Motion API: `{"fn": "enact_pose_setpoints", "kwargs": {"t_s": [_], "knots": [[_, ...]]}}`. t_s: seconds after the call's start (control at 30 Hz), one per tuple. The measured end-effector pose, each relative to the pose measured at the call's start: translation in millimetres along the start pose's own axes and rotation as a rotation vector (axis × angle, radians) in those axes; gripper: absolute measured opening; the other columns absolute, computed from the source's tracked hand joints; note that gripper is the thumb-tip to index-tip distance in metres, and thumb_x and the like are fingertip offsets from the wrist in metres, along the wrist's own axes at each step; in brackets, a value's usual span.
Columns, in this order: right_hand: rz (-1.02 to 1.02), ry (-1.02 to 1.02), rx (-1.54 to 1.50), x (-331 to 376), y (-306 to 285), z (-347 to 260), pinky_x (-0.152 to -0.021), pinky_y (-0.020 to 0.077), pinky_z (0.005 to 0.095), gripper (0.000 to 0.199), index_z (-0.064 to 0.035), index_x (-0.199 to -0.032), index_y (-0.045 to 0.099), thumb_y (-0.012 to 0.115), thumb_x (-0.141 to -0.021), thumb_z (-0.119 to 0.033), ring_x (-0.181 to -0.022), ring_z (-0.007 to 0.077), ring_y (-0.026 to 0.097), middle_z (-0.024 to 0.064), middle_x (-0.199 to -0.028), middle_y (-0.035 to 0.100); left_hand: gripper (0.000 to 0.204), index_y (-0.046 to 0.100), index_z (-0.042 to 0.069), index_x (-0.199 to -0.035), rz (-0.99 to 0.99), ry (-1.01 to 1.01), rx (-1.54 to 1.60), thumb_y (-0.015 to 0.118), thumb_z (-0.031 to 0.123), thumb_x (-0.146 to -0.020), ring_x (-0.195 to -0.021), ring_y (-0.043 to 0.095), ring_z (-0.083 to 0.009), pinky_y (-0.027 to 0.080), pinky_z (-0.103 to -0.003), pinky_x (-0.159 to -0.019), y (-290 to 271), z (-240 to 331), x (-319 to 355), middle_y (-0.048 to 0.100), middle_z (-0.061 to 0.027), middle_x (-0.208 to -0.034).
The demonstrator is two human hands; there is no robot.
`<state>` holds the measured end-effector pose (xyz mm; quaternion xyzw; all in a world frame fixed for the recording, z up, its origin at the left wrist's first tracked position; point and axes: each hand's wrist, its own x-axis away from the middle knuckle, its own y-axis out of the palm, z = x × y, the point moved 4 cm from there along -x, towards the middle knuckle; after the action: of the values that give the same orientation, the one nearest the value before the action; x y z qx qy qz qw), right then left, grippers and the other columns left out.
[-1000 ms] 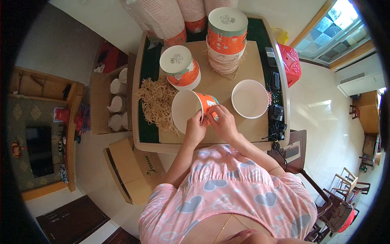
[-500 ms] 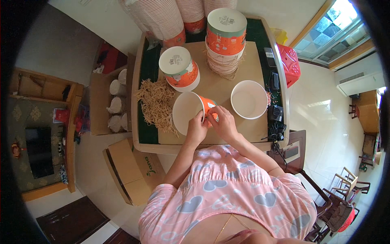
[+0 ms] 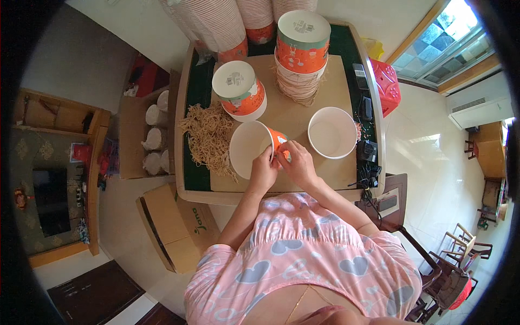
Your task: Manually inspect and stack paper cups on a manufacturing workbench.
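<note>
A white-lined orange paper bucket (image 3: 250, 149) lies tipped on its side, its mouth facing left. My left hand (image 3: 265, 169) is closed on its rim, thumb along the wall. My right hand (image 3: 298, 164) has its fingers pinched together at the bucket's orange outer side; whatever is between them is hidden. Right of my hands another paper bucket (image 3: 332, 133) stands upright with its mouth up. Beyond the tipped one, a short stack of upturned buckets (image 3: 238, 92) rests on the cardboard. To the left lies a tangled heap of tan cord loops (image 3: 208, 138).
A taller upturned bucket stack (image 3: 302, 51), its lower part carrying tan cords, stands at the back. Plastic-wrapped bucket stacks (image 3: 211, 24) rise behind. Black adapters and cables (image 3: 369, 157) line the table's right edge. A cardboard box (image 3: 149, 132) with white rolls stands at the left.
Both hands stay at the tipped bucket, with only slight finger movement. The bucket has barely shifted.
</note>
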<state>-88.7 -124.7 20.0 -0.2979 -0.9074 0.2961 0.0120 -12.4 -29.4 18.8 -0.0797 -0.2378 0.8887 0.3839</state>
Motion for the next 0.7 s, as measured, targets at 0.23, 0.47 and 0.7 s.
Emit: {"fn": "enact_pose_setpoints", "kwargs": {"t_s": [0.23, 0.47, 0.7], "knots": [[0.008, -0.004, 0.022, 1, 3, 4, -0.071, 0.0447, 0.0427, 0.014, -0.0050, -0.087, 0.056, 0.059, -0.079, -0.016, -0.079, 0.0347, 0.057, 0.0144, -0.086, 0.059, 0.025, 0.053, 0.001, -0.103, 0.009, 0.042, -0.012, 0.053, -0.004, -0.078, -0.083, 0.061, -0.0369, 0.048, -0.041, -0.067, 6, -9, -1, 0.062, -0.0212, -0.087], [0.036, -0.014, 0.066, 1, 3, 10, -0.069, 0.0453, 0.0413, 0.013, -0.0042, -0.086, 0.056, 0.061, -0.078, -0.013, -0.080, 0.0340, 0.057, 0.0140, -0.085, 0.058, 0.023, 0.054, -0.002, -0.105, -0.092, -0.065, 0.033, 0.051, 0.000, -0.082, -0.085, 0.062, -0.0286, 0.047, -0.036, -0.071, 10, -13, -1, 0.062, -0.0191, -0.089], [0.038, -0.049, 0.131, 0, 2, 16, -0.069, 0.0468, 0.0397, 0.015, -0.0033, -0.089, 0.057, 0.062, -0.077, -0.011, -0.081, 0.0330, 0.058, 0.0140, -0.085, 0.058, 0.022, 0.056, -0.002, -0.104, -0.127, 0.007, 0.125, 0.046, 0.008, -0.087, -0.059, 0.054, -0.0177, 0.045, -0.032, -0.060, 8, -27, -7, 0.057, -0.0145, -0.069]]}}
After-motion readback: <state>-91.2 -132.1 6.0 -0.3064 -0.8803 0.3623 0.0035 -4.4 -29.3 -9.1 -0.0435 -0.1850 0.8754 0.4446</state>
